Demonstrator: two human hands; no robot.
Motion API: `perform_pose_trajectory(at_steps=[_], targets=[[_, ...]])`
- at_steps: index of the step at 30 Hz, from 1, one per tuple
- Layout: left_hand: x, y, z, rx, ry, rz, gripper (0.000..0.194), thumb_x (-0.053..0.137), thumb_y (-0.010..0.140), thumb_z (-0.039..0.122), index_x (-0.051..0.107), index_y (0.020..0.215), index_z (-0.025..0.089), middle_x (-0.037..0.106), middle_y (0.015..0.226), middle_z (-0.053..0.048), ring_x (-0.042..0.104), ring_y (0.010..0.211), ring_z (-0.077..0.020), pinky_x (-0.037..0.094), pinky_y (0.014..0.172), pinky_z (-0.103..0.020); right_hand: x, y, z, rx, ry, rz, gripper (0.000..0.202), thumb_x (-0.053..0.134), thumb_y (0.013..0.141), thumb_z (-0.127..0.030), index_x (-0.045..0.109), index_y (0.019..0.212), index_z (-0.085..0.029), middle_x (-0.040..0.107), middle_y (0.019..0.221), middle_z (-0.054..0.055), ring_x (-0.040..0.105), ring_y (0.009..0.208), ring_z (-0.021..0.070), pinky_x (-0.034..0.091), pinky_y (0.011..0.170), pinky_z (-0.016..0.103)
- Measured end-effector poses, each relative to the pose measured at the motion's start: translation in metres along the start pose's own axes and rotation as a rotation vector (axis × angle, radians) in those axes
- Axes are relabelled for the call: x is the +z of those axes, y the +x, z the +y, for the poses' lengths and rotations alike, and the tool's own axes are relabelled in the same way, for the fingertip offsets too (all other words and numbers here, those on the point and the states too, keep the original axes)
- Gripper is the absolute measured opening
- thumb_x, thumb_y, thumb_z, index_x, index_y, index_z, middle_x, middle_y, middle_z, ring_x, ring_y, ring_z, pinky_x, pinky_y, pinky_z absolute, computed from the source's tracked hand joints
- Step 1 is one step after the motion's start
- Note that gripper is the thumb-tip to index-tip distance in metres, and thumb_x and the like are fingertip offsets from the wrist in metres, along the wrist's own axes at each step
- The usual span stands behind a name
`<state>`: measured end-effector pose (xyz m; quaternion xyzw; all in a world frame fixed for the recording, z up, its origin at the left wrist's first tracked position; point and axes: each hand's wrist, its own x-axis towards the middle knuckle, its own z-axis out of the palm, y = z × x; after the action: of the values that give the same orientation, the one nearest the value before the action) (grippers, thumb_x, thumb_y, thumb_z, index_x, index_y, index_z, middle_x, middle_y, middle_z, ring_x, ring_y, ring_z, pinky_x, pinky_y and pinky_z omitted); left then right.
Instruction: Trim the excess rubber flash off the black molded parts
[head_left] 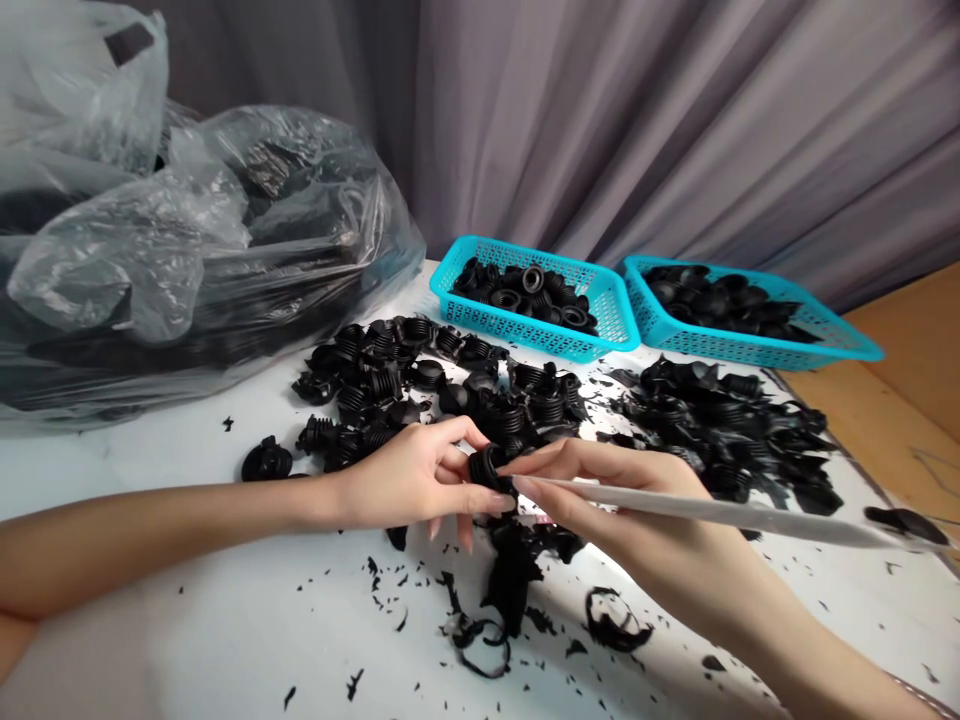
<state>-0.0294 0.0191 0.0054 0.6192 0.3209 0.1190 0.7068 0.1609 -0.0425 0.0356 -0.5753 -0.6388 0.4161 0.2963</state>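
Pinching one black ribbed part [482, 465] in your left hand [416, 476], you are gripping one pale strip [750, 514] in your right hand [652, 470]; the part is sitting between both hands, above the tabletop [247, 610]. Two blue baskets [525, 340] are standing beyond. Your fingers [556, 510] are hiding the strip's tip; heaped black pieces [547, 408] are overlapping, defying an exact count.

Beyond the far edge of the white table [150, 620], I see a grey-mauve curtain [675, 120] hanging in deep folds across the background. It looks darker toward the table's left side and paler toward the right. Past the table's right edge I make out a tan, wood-coloured surface [919, 330]; from my feed I cannot tell whether it is floor or furniture. The light looks soft, dimming to grey toward the table's near left side.
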Motion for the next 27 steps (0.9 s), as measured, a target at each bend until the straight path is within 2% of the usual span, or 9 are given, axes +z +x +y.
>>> perform_pose_trajectory(at_steps=[4, 10, 14, 17, 22, 24, 27], targets=[[-0.001, -0.001, -0.001, 0.029, 0.002, -0.017, 0.031, 0.062, 0.081, 0.029, 0.046, 0.105, 0.017, 0.061, 0.076, 0.001, 0.064, 0.055, -0.0119, 0.043, 0.039, -0.017, 0.005, -0.001, 0.001, -0.112, -0.102, 0.064, 0.017, 0.056, 0.085, -0.032, 0.070, 0.080, -0.024, 0.070, 0.071, 0.000, 0.062, 0.060, 0.0146, 0.048, 0.054, 0.025], [-0.002, 0.000, -0.001, 0.011, -0.005, -0.052, 0.029, 0.060, 0.082, 0.026, 0.047, 0.106, 0.015, 0.065, 0.082, -0.002, 0.063, 0.051, -0.0094, 0.044, 0.041, -0.017, 0.008, -0.006, -0.005, -0.249, -0.285, 0.140, 0.019, 0.052, 0.086, -0.021, 0.068, 0.077, -0.022, 0.068, 0.080, 0.004, 0.064, 0.066, 0.0156, 0.050, 0.057, 0.026], [-0.005, 0.002, 0.003, -0.078, -0.058, -0.087, 0.031, 0.061, 0.081, 0.029, 0.047, 0.104, 0.014, 0.067, 0.070, -0.001, 0.062, 0.044, -0.0103, 0.042, 0.037, -0.017, 0.008, -0.013, -0.005, -0.357, -0.413, 0.201, 0.020, 0.049, 0.090, -0.021, 0.065, 0.078, -0.022, 0.069, 0.085, 0.008, 0.064, 0.075, 0.0201, 0.052, 0.062, 0.031], [-0.006, 0.002, 0.004, -0.129, -0.084, -0.146, 0.032, 0.063, 0.081, 0.034, 0.051, 0.101, 0.012, 0.068, 0.065, -0.001, 0.064, 0.046, -0.0126, 0.042, 0.037, -0.017, 0.006, -0.015, -0.004, -0.356, -0.362, 0.173, 0.020, 0.048, 0.090, -0.021, 0.065, 0.080, -0.023, 0.070, 0.082, 0.007, 0.064, 0.069, 0.0186, 0.053, 0.061, 0.031], [-0.007, 0.003, 0.003, -0.128, -0.170, -0.215, 0.039, 0.065, 0.081, 0.036, 0.054, 0.109, 0.011, 0.072, 0.074, -0.007, 0.069, 0.056, -0.0160, 0.047, 0.041, -0.019, -0.003, -0.011, -0.004, -0.305, -0.233, 0.161, 0.013, 0.057, 0.085, -0.027, 0.066, 0.076, -0.026, 0.072, 0.080, -0.001, 0.056, 0.045, 0.0103, 0.054, 0.055, 0.026], [-0.008, 0.003, 0.003, -0.125, -0.195, -0.224, 0.037, 0.066, 0.080, 0.035, 0.056, 0.106, 0.011, 0.072, 0.075, -0.008, 0.070, 0.060, -0.0176, 0.048, 0.042, -0.020, -0.006, -0.009, -0.005, -0.312, -0.224, 0.146, 0.011, 0.059, 0.084, -0.026, 0.067, 0.077, -0.027, 0.072, 0.084, -0.003, 0.057, 0.047, 0.0096, 0.054, 0.056, 0.024], [-0.009, 0.003, 0.003, -0.121, -0.223, -0.244, 0.035, 0.066, 0.080, 0.035, 0.058, 0.104, 0.011, 0.072, 0.075, -0.008, 0.071, 0.062, -0.0189, 0.050, 0.044, -0.021, -0.007, -0.008, -0.005, -0.332, -0.199, 0.119, 0.013, 0.059, 0.085, -0.025, 0.069, 0.090, -0.031, 0.071, 0.078, -0.005, 0.060, 0.049, 0.0101, 0.054, 0.058, 0.023]])
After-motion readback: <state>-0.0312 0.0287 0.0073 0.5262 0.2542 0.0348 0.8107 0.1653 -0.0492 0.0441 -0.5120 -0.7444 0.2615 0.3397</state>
